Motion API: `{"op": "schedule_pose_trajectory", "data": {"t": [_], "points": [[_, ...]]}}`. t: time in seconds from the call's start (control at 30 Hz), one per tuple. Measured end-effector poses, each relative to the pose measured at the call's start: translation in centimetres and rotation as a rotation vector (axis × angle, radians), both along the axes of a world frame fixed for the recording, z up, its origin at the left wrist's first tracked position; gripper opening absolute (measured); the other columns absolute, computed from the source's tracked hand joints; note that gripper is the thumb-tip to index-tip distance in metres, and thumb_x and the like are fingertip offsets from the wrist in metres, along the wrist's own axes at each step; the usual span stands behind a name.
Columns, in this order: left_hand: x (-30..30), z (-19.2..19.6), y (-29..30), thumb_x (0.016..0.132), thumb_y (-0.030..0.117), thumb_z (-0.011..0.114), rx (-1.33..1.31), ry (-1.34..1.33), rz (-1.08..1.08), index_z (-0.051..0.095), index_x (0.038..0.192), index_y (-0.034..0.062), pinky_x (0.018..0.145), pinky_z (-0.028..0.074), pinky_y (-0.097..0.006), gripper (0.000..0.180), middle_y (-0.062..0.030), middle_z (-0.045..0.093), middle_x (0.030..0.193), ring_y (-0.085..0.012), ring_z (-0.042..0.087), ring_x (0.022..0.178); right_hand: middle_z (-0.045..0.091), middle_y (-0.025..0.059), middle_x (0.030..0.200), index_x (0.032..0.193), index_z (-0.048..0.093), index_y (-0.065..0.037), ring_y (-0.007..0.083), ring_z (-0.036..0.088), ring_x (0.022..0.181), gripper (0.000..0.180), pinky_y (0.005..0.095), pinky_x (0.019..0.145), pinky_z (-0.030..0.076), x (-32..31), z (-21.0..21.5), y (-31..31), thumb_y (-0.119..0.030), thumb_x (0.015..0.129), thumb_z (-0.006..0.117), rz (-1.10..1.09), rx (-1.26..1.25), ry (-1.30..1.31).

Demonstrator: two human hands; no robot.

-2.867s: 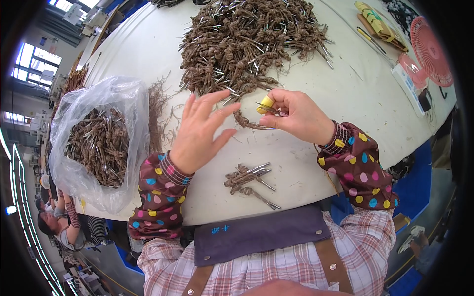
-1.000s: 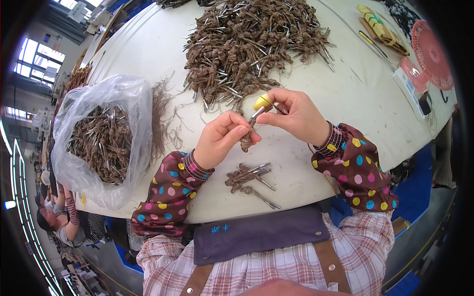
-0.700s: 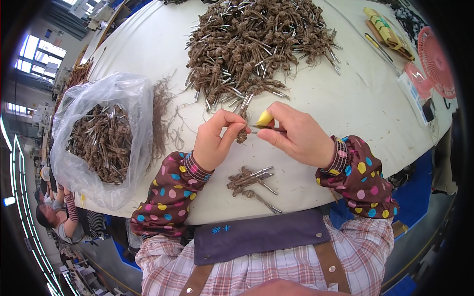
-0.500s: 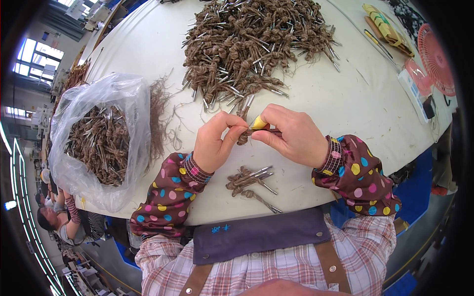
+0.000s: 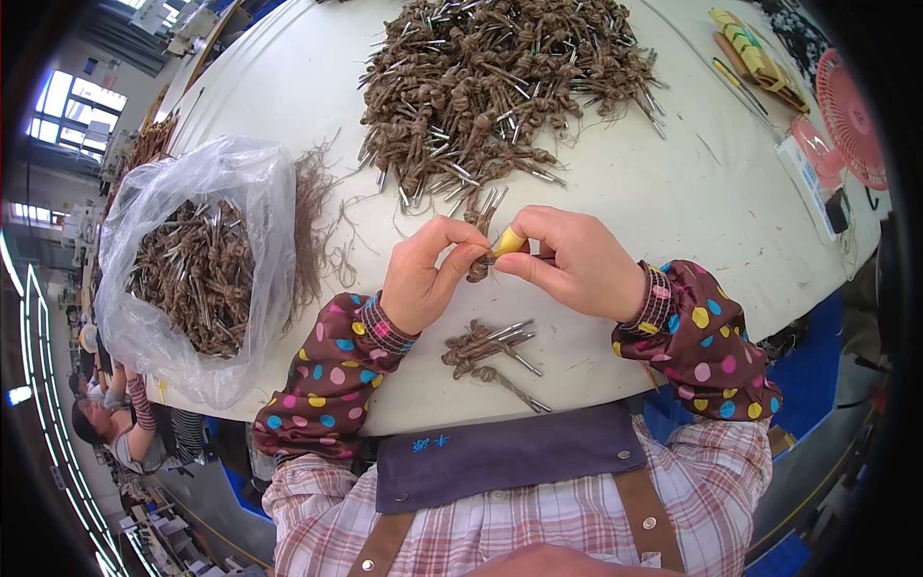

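My left hand (image 5: 425, 274) pinches a knotted brown cord (image 5: 478, 270) between thumb and fingers, its silver metal tips pointing up and away. Right beside the knot, my right hand (image 5: 582, 262) is closed, thumb and index finger together; a yellow cover (image 5: 510, 240) sits on a fingertip. Something dark shows inside that hand, too hidden to name. Between my forearms lies a small group of similar knotted cords (image 5: 473, 348) with silver tips. Beyond my hands a large heap of these cords (image 5: 500, 91) spreads over the white table (image 5: 673, 192).
At the left stands a clear plastic bag (image 5: 274, 178) filled with such cords, with loose brown fibres (image 5: 311, 226) beside it. A pink fan (image 5: 851, 120), a white flat device (image 5: 806, 188) and a yellow-handled tool (image 5: 728, 75) lie far right. Another person (image 5: 125, 423) is at far left.
The cord's metal tips have tilted slightly to the right. Both hands have shifted a little rightward, still together at the knot. Less of the dark thing in my right hand shows.
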State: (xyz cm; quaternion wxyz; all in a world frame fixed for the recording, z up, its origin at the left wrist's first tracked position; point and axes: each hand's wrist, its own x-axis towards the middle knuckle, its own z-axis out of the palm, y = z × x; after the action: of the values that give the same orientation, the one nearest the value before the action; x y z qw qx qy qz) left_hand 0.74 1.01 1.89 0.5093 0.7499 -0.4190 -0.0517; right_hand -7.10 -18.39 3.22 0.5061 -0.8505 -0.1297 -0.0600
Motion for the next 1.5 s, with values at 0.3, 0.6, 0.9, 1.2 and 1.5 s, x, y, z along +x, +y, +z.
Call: {"op": "schedule_pose_trajectory", "data": {"t": [0.3,0.6,0.9,1.2,1.5], "points": [[0.4,-0.7,0.0,0.087,0.006,0.060,0.004,-0.210,-0.018,0.059,0.090,0.0041,0.066,0.047,-0.027,0.003,-0.0066,0.063,0.082,-0.0183,0.060,0.073,0.058,0.0077,0.077,0.081,0.056,-0.006,0.0266,0.059,0.067,0.019,0.0346,0.058,0.045,-0.3,0.0,0.8,-0.023,0.083,0.064,-0.065,-0.133,-0.082],[-0.3,-0.9,-0.3,0.097,0.010,0.045,-0.177,0.395,-0.144,0.047,0.098,0.0030,0.064,0.045,-0.021,0.008,-0.0044,0.061,0.080,-0.0086,0.057,0.071,0.059,0.0035,0.082,0.097,0.058,0.000,0.0095,0.056,0.076,0.030,0.0225,0.065,0.046,1.2,-1.5,-0.4,-0.025,0.083,0.069,-0.189,0.437,0.039],[1.6,-1.0,-0.1,0.098,0.013,0.044,-0.104,0.236,0.100,0.048,0.098,0.0014,0.072,0.047,-0.025,0.013,-0.0073,0.064,0.085,-0.0120,0.058,0.076,0.058,-0.0023,0.084,0.096,0.061,-0.002,0.0035,0.050,0.075,0.023,0.0192,0.067,0.042,1.5,-0.2,-0.8,-0.018,0.082,0.070,-0.107,0.593,0.393],[1.2,1.4,1.0,0.088,0.014,0.062,0.189,0.245,-0.154,0.055,0.119,0.0016,0.087,0.043,-0.027,0.034,-0.0056,0.064,0.098,-0.0120,0.057,0.094,0.059,-0.0037,0.084,0.096,0.061,-0.001,0.0028,0.050,0.076,0.024,0.0188,0.068,0.042,1.4,-0.5,-1.4,-0.019,0.083,0.070,-0.185,0.673,0.380],[0.7,0.9,0.8,0.088,0.010,0.059,0.192,0.165,-0.044,0.061,0.110,0.0004,0.077,0.045,-0.027,0.025,-0.0079,0.062,0.089,-0.0147,0.057,0.083,0.056,0.0084,0.101,0.115,0.044,-0.002,0.0207,0.060,0.063,0.046,0.0274,0.057,0.048,1.0,-0.4,-1.4,-0.031,0.086,0.065,-0.319,-0.202,-0.255]]}}
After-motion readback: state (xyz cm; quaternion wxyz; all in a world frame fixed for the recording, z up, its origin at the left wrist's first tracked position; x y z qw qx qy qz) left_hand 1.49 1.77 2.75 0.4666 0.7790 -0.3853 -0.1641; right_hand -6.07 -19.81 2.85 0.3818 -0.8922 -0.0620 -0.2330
